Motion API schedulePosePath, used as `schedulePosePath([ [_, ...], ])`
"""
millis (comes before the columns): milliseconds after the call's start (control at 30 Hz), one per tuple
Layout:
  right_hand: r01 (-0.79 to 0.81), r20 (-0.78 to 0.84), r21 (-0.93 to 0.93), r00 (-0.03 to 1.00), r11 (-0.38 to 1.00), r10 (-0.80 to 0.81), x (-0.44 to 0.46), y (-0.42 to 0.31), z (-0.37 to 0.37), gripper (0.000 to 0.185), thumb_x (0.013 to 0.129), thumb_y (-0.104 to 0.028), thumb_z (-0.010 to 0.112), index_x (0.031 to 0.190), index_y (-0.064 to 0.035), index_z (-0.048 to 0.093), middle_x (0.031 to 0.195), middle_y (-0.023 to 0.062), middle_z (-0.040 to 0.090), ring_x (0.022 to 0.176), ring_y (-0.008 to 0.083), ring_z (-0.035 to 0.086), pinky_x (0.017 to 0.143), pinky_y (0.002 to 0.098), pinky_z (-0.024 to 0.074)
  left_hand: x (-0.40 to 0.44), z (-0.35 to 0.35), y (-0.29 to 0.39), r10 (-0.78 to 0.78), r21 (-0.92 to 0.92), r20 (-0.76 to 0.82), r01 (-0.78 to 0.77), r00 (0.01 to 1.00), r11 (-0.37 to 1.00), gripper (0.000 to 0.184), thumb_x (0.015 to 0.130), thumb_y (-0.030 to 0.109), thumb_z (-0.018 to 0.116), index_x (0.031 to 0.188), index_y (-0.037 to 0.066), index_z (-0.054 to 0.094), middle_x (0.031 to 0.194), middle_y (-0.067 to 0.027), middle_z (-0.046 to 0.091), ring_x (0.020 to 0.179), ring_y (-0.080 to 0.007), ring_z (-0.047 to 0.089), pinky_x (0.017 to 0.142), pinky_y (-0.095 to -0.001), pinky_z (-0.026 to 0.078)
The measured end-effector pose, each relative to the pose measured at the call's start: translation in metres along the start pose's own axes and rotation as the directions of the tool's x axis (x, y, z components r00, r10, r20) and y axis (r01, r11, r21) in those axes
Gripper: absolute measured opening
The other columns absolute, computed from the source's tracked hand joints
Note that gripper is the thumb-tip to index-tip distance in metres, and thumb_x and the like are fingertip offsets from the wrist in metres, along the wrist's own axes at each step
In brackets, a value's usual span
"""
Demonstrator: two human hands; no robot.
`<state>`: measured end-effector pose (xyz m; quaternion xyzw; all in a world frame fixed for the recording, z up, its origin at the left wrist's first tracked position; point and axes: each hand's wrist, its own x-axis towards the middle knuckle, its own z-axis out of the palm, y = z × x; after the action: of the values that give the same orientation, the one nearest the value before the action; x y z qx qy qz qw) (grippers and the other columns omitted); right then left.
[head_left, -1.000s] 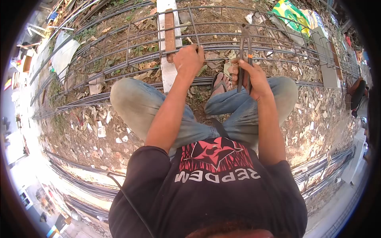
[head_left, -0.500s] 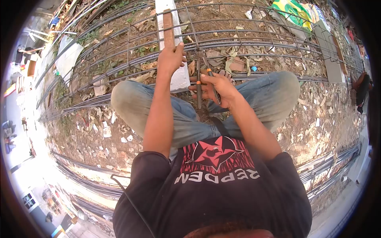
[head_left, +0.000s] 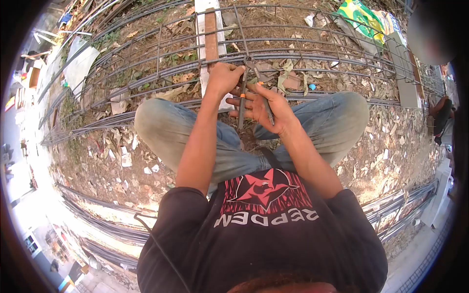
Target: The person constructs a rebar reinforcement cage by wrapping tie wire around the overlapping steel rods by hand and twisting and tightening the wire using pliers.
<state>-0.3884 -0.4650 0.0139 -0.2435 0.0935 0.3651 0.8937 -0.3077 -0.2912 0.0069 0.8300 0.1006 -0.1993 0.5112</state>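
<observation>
My right hand [head_left: 271, 106] holds pincers [head_left: 241, 110] with orange bands on dark handles. The handles are spread apart, one across the fingers and one in the palm. The jaws reach a stirrup bar of the steel rebar cage [head_left: 288, 56] lying across in front of me. Close to the jaws, on their left, my left hand [head_left: 225, 78] is closed at the bundled bars. Its fingertips are pinched together; whatever is between them is too small to make out. Beneath the cage, just beyond my left hand, runs a brown wooden strip [head_left: 210, 36] on a white board [head_left: 201, 29].
My bent knees in jeans [head_left: 322, 115] flank the work. A grey block [head_left: 408, 88] supports the cage at right, near a green and yellow sack [head_left: 359, 19]. Dry leaves and rubble cover the ground. More long bars [head_left: 102, 237] lie behind me.
My left hand has moved right toward the pincers' jaws, and its fingers have closed. The pincers have shifted slightly, with their handles still apart. The view has turned a little.
</observation>
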Motion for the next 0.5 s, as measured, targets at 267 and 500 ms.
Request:
schedulePosePath([
  [267, 0.012, 0.024, -0.019, 1.0, 1.0, -0.012, 0.001, -0.004, 0.007, 0.052, 0.11, -0.037, 0.045, 0.149, -0.0022, 0.041, 0.145, 0.022, 0.055, 0.133, 0.0405, 0.057, 0.107, 0.0566, 0.0517, -0.002, -0.001, 0.003, 0.016, 0.06, -0.042, -0.013, 0.999, 0.998, 0.038, 0.096, 0.032, 0.069, 0.091, -0.005, 0.078, 0.075, -0.0115, 0.075, 0.065, -0.0162, 0.068, 0.062, -0.034, 0.055],
  [500, 0.017, 0.021, -0.017, 1.0, 1.0, -0.017, 0.002, -0.004, 0.007, 0.049, 0.109, -0.034, 0.05, 0.144, 0.0001, 0.045, 0.144, 0.0218, 0.056, 0.132, 0.0404, 0.058, 0.104, 0.0566, 0.0541, -0.002, -0.001, 0.005, 0.042, 0.072, -0.054, -0.038, 0.998, 0.997, 0.039, 0.095, 0.032, 0.07, 0.09, -0.005, 0.078, 0.074, -0.0109, 0.074, 0.063, -0.016, 0.066, 0.061, -0.0341, 0.053],
])
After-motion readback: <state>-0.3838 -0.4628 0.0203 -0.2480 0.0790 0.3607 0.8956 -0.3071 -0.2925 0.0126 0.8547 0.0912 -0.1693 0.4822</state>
